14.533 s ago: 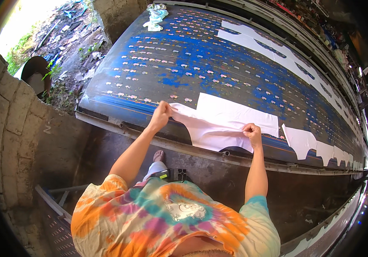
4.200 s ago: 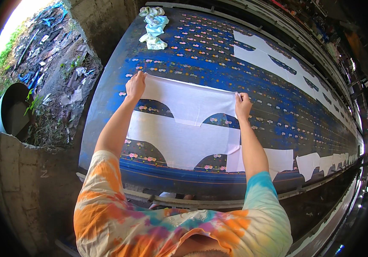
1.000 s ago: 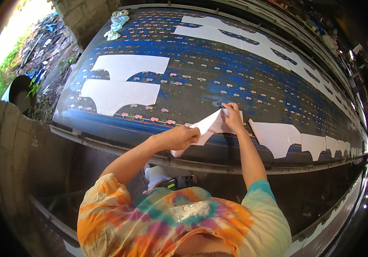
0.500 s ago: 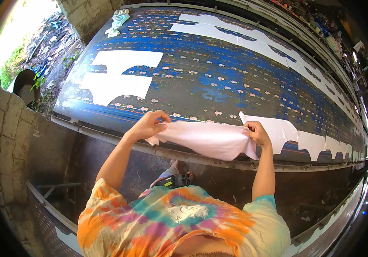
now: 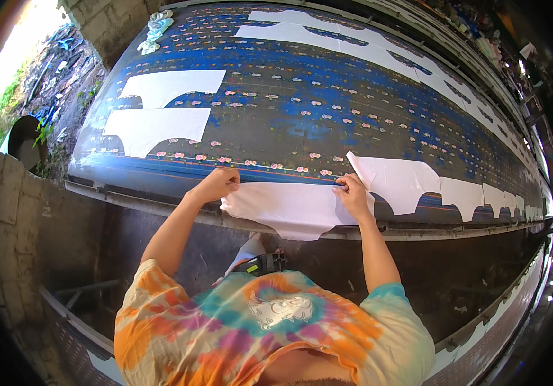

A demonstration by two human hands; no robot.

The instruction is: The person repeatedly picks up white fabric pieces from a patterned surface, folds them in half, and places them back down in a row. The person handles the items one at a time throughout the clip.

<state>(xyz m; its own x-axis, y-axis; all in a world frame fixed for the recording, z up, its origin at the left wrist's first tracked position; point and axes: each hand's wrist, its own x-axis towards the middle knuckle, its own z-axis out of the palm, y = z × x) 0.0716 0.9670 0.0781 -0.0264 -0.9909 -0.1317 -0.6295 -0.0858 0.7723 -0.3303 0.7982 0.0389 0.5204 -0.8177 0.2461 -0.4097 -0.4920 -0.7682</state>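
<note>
I see a broad lane over the desk (image 5: 270, 132) between the paired white pieces (image 5: 161, 109) at left and the far white row (image 5: 353, 50). The held cloth (image 5: 289, 204) spans the gap between left hand (image 5: 218, 185) and right hand (image 5: 353, 195); just right, a curl-cornered white panel (image 5: 402, 181) blocks my low passage.

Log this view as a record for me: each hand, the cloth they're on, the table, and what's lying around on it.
Left hand: pinching the near cloth panel at its upper left
Right hand: pinching its upper right
Panel: pale, lower part overhanging the near edge
Table: dark and blue, rows of small motifs
Left: two white panels
Right: row of pale panels
Far left corner: crumpled cloth
</note>
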